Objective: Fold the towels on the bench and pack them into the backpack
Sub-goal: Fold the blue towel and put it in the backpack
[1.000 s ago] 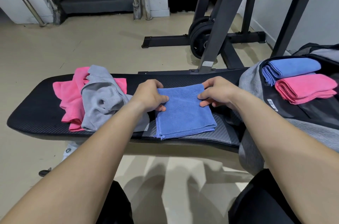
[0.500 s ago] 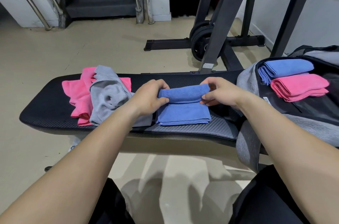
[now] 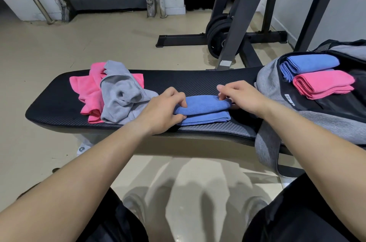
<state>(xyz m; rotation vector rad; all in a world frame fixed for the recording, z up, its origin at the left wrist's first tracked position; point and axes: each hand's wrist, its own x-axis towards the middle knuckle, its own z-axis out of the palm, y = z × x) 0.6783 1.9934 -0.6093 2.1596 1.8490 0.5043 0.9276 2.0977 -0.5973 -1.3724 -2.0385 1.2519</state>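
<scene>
Folded over further than before, the blue towel (image 3: 204, 110) lies on the bench (image 3: 59, 111) between my hands. My left hand (image 3: 164, 111) pinches its left end; my right hand (image 3: 241, 97) pinches its right end. Beyond my left hand lie unfolded towels (image 3: 120, 93); beyond my right, the backpack (image 3: 267, 81).

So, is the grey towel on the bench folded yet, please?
Not folded: the grey towel lies crumpled over the pink towel.

My left hand (image 3: 166, 111) and right hand (image 3: 240, 96) pinch the ends of the folded blue towel (image 3: 204, 110) on the bench (image 3: 188, 82), left of the backpack (image 3: 271, 81).
</scene>
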